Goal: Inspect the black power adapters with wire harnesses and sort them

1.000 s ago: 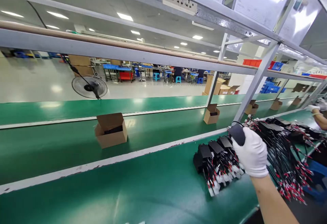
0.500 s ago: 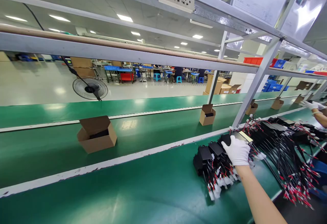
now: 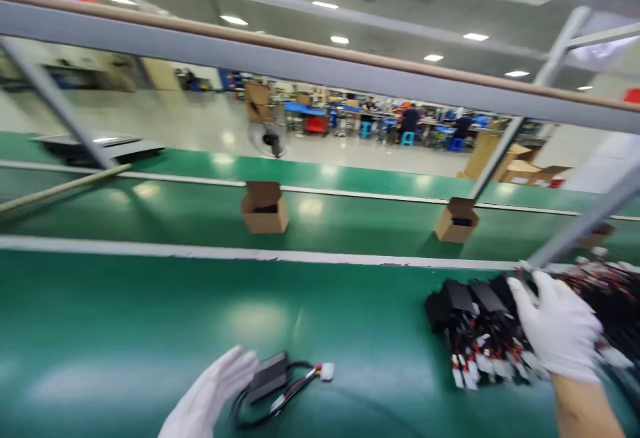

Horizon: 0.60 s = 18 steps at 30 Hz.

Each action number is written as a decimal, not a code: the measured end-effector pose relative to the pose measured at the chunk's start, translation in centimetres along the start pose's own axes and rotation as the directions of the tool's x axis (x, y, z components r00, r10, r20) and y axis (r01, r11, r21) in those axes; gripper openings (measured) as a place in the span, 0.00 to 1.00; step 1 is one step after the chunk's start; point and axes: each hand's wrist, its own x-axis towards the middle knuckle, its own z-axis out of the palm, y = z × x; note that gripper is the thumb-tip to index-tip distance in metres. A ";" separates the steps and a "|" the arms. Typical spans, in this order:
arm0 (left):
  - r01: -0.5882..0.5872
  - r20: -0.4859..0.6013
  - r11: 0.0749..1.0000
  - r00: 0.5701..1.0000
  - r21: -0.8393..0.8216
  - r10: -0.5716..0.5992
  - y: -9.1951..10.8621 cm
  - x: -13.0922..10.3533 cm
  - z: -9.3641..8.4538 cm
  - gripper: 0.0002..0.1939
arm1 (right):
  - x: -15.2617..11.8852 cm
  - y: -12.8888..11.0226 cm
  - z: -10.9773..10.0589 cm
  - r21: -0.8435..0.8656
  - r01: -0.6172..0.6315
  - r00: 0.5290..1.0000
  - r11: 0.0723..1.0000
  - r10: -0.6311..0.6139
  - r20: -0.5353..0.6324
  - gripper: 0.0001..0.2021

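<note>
A black wired unit (image 3: 270, 377) lay on the green table (image 3: 360, 318) just beside a gloved left hand (image 3: 213, 391), its fingers outstretched and close together. To the right, the gloved right hand (image 3: 563, 328) was over a row of black units (image 3: 459, 297); whether its blurred fingers gripped one could not be told. Open cartons (image 3: 269, 219) stood beyond.

lone unit (image 3: 269, 377): on bench (image 3: 370, 338) | unit cluster (image 3: 485, 296): right of it | boxes (image 3: 266, 222): behind
</note>
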 end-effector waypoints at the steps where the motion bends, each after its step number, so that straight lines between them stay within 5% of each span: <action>1: -0.077 -0.063 0.991 0.994 0.114 0.085 0.5 -0.1 -0.8 0.33 | -0.2 -1.3 -0.5 0.104 0.062 0.993 0.993 -0.052 -0.103 0.25; 3: -0.161 -0.131 0.929 0.968 0.334 0.215 0.5 0.3 -2.1 0.29 | -1.1 -5.1 -1.3 0.357 0.246 0.962 0.901 -0.183 -0.200 0.20; 5: -0.161 -0.127 0.852 0.959 0.498 0.255 -0.7 1.1 -3.1 0.27 | -3.0 -10.5 -2.1 0.609 0.429 0.900 0.667 -0.372 -0.226 0.14; 8: -0.127 -0.058 0.769 0.976 0.627 0.209 -3.5 2.1 -3.8 0.29 | -7.4 -20.0 -3.3 0.774 0.539 0.759 0.331 -0.589 -0.276 0.09; 10: -0.140 -0.029 0.731 0.976 0.668 0.214 -5.1 2.3 -3.8 0.29 | -10.4 -26.0 -3.9 0.859 0.458 0.605 0.229 -0.789 -0.112 0.10; 14: -0.178 -0.018 0.735 0.968 0.654 0.251 -6.0 1.8 -3.6 0.25 | -14.2 -34.2 -4.2 0.970 0.062 0.331 0.233 -0.922 0.201 0.30; 18: -0.192 0.005 0.793 0.973 0.578 0.232 -4.9 1.0 -4.2 0.24 | -15.1 -36.4 -4.0 0.955 -0.185 0.213 0.231 -0.939 0.269 0.26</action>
